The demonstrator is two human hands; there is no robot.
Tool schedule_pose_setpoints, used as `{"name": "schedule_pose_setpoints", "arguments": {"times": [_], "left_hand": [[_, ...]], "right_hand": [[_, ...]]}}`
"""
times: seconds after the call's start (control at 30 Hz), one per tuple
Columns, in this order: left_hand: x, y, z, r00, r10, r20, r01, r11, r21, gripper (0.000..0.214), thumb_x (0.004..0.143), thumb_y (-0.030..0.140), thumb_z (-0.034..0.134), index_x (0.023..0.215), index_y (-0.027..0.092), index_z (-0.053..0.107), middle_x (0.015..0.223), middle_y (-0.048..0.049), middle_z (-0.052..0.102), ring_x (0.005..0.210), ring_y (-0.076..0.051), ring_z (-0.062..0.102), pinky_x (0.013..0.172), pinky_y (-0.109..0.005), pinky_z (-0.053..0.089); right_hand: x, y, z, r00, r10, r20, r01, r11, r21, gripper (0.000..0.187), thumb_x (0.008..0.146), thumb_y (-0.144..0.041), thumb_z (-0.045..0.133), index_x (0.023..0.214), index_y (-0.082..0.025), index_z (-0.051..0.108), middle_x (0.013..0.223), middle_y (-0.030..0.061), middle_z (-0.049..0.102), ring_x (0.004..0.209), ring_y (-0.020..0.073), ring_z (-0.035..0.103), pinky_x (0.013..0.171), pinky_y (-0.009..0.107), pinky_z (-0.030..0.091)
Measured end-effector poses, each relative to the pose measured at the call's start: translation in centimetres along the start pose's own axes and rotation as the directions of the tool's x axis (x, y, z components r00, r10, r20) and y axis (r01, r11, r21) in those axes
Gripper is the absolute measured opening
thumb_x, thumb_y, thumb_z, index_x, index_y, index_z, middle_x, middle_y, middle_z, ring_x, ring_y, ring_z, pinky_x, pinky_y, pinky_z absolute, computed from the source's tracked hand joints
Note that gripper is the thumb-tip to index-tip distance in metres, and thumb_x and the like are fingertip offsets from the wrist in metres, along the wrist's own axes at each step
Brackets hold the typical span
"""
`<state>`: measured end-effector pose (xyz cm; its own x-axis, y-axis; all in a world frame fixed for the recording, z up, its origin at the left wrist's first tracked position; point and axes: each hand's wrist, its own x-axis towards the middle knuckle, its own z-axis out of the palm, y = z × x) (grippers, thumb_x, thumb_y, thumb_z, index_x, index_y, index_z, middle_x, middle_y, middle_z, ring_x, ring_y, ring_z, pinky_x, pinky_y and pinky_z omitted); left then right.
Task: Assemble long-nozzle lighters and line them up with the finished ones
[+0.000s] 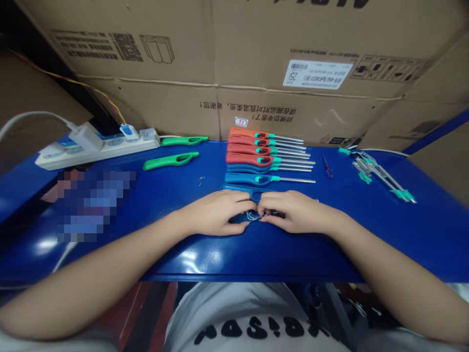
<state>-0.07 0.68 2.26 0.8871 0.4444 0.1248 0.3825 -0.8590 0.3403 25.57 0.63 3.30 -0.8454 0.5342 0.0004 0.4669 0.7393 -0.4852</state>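
Note:
My left hand (223, 212) is closed on the left part of an opened blue lighter casing (234, 187) lying on the table. Bent fingers of my right hand (295, 211) pinch at thin white wires (252, 215) inside the same casing, close to my left fingertips. Both hands cover most of this lighter, so its inner parts are largely hidden. Just beyond them lies a blue long-necked lighter (252, 179) with a metal rod. Behind it, red and orange lighters (249, 160) are stacked in a row with more blue ones, rods pointing right.
Green casing halves (170, 160) lie at back left, near a white power strip (113, 144). Small screws (201, 180) rest left of the lighters. A screwdriver (328, 167) and wired metal rods with teal parts (381, 173) lie to the right. A large cardboard box (176, 98) stands behind.

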Motion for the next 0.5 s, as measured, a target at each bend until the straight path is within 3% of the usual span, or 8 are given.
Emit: {"name": "schedule_pose_setpoints", "arguments": {"times": [0.33,0.5], "left_hand": [[-0.05,-0.13,-0.06,1.000,0.005,0.018,-0.005,1.000,-0.011,0.028,0.097,0.028,0.058,0.123,0.019,0.062,0.108,-0.0074,0.066,0.099,-0.022,0.066,0.088,-0.033,0.052],[-0.14,-0.15,-0.25,1.000,0.009,0.012,-0.010,0.997,0.077,0.034,0.099,0.033,0.058,0.129,0.020,0.063,0.110,-0.0089,0.066,0.099,-0.024,0.066,0.087,-0.034,0.053]], "right_hand": [[-0.04,-0.05,-0.21,1.000,0.017,0.016,-0.016,1.000,-0.004,0.006,0.096,-0.019,0.058,0.100,-0.022,0.061,0.100,0.0006,0.068,0.085,0.0146,0.062,0.072,0.027,0.041],[-0.23,-0.37,-0.72,1.000,0.013,0.026,-0.013,1.000,0.002,0.011,0.091,-0.016,0.059,0.100,-0.021,0.062,0.100,0.0010,0.066,0.085,0.0147,0.060,0.072,0.026,0.041]]}}
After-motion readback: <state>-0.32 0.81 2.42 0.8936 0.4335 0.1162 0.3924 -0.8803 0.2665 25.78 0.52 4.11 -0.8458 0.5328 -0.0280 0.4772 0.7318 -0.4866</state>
